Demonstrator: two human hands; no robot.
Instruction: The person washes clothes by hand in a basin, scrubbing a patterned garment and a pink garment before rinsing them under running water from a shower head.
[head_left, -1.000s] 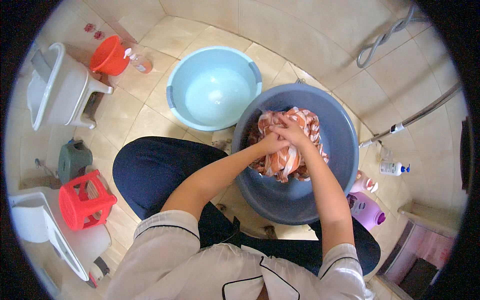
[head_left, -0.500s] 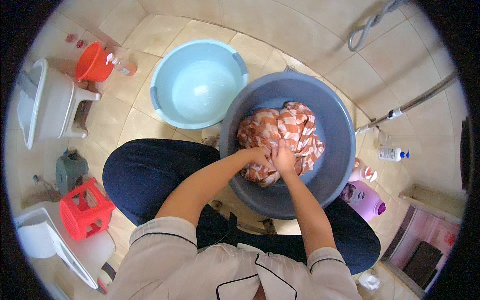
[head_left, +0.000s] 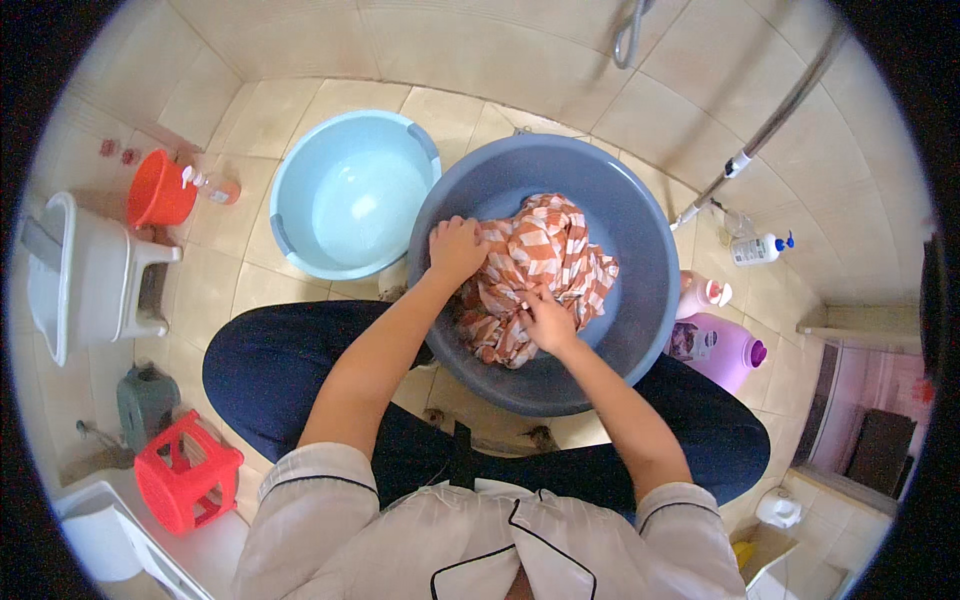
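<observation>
A bunched orange-and-white checked cloth [head_left: 545, 250] lies heaped in a large grey-blue basin [head_left: 655, 300] between my knees. My left hand [head_left: 458, 248] is at the cloth's left edge, close to the basin's left wall, with fingers bent over the fabric. Near the middle of the heap, my right hand [head_left: 548, 320] pinches a fold, its fingertips partly sunk in the cloth. The cloth looks crumpled and its kind of garment or linen cannot be made out.
A light blue basin [head_left: 290, 240] with water stands at the far left. Purple [head_left: 712, 350] and pink [head_left: 694, 297] bottles stand right of the grey basin, near a white pump bottle [head_left: 755, 249]. A red stool [head_left: 190, 475] and an orange-red bucket [head_left: 160, 190] are at left.
My left hand has moved away from my right, up and left to the cloth's left edge. My right hand stays on the cloth, slightly lower relative to the heap. The view has shifted.
</observation>
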